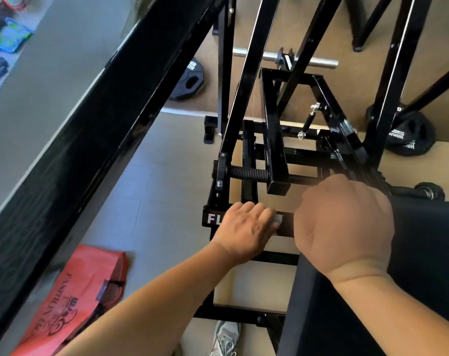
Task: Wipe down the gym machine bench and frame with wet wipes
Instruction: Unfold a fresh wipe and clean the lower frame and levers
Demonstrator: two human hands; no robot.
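Right hand (344, 222) covers frame bar (213, 218), perhaps gripping the bench (372, 312); red bag (71, 299) nearby.

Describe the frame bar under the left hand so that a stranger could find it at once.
Start at the black gym machine frame in the middle of the view. Go down to the low crossbar where the left hand rests. It alone carries white letters, FL; the neighbouring bars are plain black.

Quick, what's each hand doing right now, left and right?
Left hand: open, fingers flat on the black metal crossbar with white lettering.
Right hand: cannot tell; its fingers are out of sight.
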